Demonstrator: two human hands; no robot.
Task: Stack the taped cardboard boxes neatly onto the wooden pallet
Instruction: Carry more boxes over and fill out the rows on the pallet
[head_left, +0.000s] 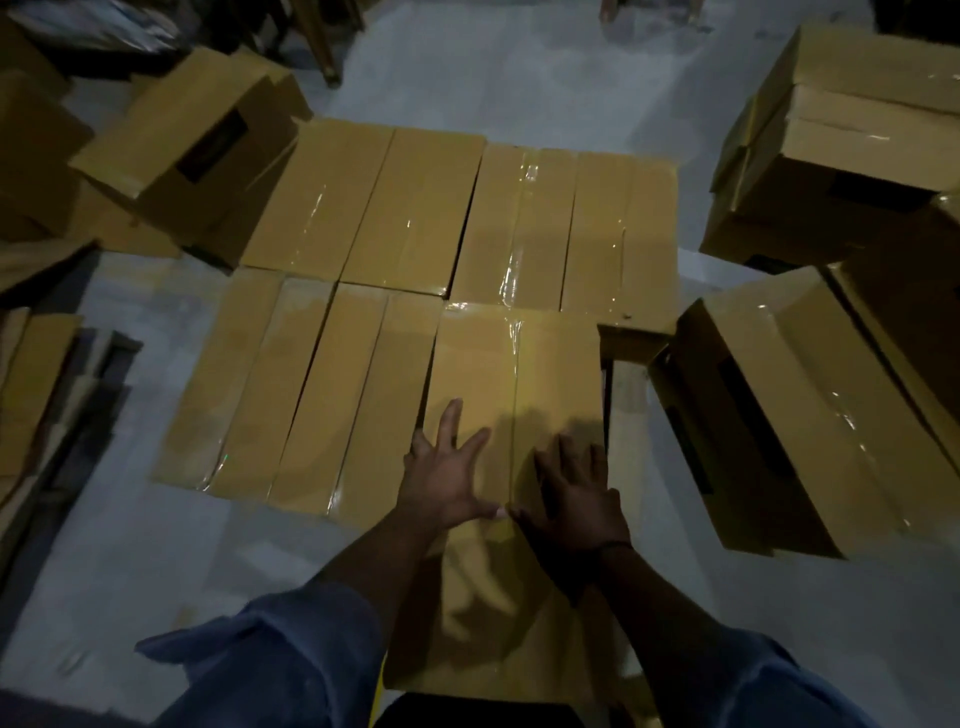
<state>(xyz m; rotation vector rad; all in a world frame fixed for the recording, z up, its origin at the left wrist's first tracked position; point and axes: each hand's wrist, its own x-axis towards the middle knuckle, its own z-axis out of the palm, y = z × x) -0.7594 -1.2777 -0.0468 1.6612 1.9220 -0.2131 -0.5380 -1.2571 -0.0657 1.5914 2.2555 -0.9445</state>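
Taped box (519, 374), long axis front-to-back

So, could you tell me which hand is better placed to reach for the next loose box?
Probably the right hand: the nearest loose box lies just to its right, while the left hand rests flat farther away.

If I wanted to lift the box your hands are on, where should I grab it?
Probably by the near end and the right side. The box sits tight against its neighbour on the left and the back row beyond, so there's room only in the gap on its right and at the free end nearest you.
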